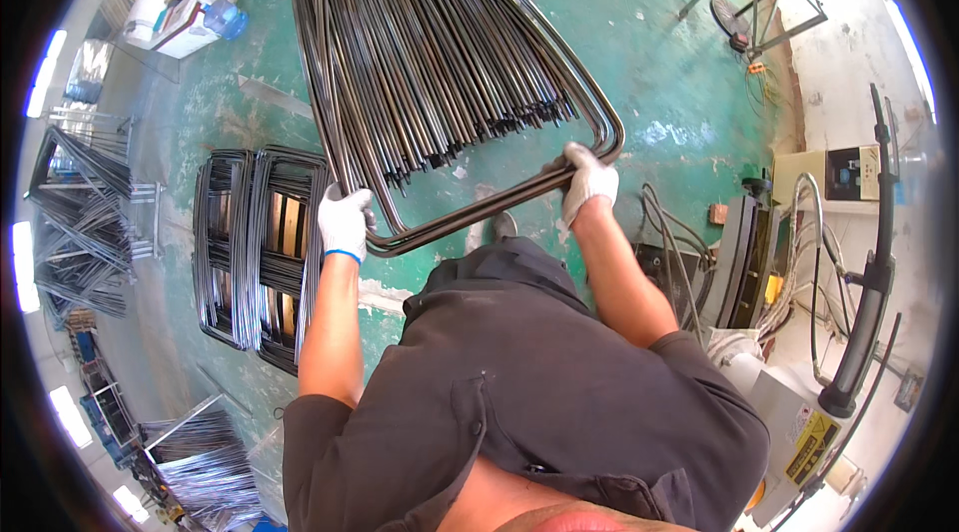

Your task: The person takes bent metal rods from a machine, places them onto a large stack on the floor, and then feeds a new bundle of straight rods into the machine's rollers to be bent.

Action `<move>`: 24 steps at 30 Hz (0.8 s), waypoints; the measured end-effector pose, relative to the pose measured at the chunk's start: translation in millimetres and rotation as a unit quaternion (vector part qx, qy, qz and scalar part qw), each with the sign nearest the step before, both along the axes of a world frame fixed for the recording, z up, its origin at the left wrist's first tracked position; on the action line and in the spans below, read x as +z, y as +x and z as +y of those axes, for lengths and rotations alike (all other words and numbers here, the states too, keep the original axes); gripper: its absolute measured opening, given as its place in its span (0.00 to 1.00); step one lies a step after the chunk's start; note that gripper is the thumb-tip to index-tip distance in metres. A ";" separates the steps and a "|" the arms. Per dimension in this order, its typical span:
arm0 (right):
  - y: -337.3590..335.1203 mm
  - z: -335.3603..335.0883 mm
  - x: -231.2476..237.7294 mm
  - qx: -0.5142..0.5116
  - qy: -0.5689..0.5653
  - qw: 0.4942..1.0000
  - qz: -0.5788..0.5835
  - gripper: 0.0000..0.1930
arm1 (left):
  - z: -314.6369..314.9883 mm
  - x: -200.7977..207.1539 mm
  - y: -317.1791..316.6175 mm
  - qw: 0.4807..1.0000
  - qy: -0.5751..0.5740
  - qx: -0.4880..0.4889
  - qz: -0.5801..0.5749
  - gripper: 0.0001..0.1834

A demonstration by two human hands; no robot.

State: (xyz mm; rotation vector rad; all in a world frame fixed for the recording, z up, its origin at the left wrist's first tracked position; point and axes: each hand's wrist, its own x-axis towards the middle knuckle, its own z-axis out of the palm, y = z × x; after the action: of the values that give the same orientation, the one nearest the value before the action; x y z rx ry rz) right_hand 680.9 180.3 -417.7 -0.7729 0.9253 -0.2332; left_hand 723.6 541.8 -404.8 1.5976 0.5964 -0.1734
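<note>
Toward the left, stacked dark frames (225, 242) lie on the green floor (649, 82). Next, the gloved left hand (346, 220) is closed around one near corner of several U-shaped metal tubes (470, 211), which run in front of the torso and flank a dense bundle of rods (430, 62). Apart from it, the gloved right hand (588, 180) clasps their other corner, near black cables (667, 222).

Dark buttoned shirt (544, 352), white-gloved hands (345, 222)

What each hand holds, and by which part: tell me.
Bent dark metal tubes, held at their near end: the gloved left hand at the left corner, the gloved right hand close to the right corner.
</note>
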 end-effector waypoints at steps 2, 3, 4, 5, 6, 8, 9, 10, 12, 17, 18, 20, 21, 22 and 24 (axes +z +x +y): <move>6.1 -19.1 -9.9 0.031 -0.068 0.996 0.044 0.05 | -10.2 -14.2 -2.2 1.000 0.023 0.010 -0.011 0.08; 5.7 -24.5 -20.6 0.045 -0.108 0.991 0.069 0.07 | -12.3 -21.6 -2.9 0.999 0.034 0.012 -0.028 0.09; 7.7 -25.9 -26.8 0.062 -0.146 0.983 0.094 0.10 | -11.2 -29.7 -4.0 0.998 0.047 0.016 -0.045 0.09; 10.9 -32.6 -37.5 0.094 -0.251 0.951 0.156 0.13 | -7.4 -35.2 -6.2 0.997 0.068 0.017 -0.044 0.11; 13.0 -41.1 -47.1 0.126 -0.352 0.902 0.214 0.17 | -2.6 -40.5 -8.7 0.995 0.090 0.021 -0.042 0.12; 19.3 -46.6 -11.0 0.196 -0.534 0.769 0.291 0.35 | 13.7 -56.8 -19.6 0.964 0.244 -0.076 -0.075 0.23; 25.1 -49.9 -0.8 0.211 -0.600 0.702 0.321 0.37 | 9.7 -49.2 -23.2 0.947 0.309 -0.089 -0.021 0.29; 30.7 -53.1 10.0 0.219 -0.659 0.628 0.352 0.39 | 5.8 -40.1 -27.5 0.922 0.370 -0.104 0.036 0.36; 55.5 -76.5 -3.7 0.291 -0.664 0.620 0.300 0.38 | 8.5 -50.1 -29.4 0.925 0.374 -0.064 0.032 0.35; 123.5 -128.8 -83.3 0.487 -0.340 0.783 0.183 0.09 | 7.5 -78.4 -18.2 0.983 0.176 -0.017 0.056 0.23; 128.6 -140.4 -97.1 0.502 -0.351 0.763 0.205 0.09 | 4.0 -87.0 -14.4 0.993 0.104 -0.012 0.057 0.19; 127.5 -143.2 -89.0 0.503 -0.376 0.745 0.226 0.06 | 6.9 -96.2 -16.7 0.996 -0.019 -0.021 0.086 0.13; 125.1 -143.9 -85.9 0.512 -0.368 0.750 0.201 0.07 | 9.4 -100.4 -17.2 0.991 -0.082 -0.030 0.099 0.10; 118.3 -147.2 -77.9 0.513 -0.363 0.757 0.181 0.07 | 7.4 -86.3 -23.1 0.993 -0.096 0.007 0.070 0.08; 104.4 -145.0 -57.7 0.534 -0.424 0.708 0.183 0.09 | 30.1 -70.7 -38.5 0.984 -0.153 -0.032 0.087 0.08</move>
State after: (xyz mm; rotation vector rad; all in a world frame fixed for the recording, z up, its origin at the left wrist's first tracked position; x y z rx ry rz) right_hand 785.2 35.3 -475.4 -2.1606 0.5478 0.6104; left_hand 685.1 572.0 -475.5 1.3110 0.6199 -0.4369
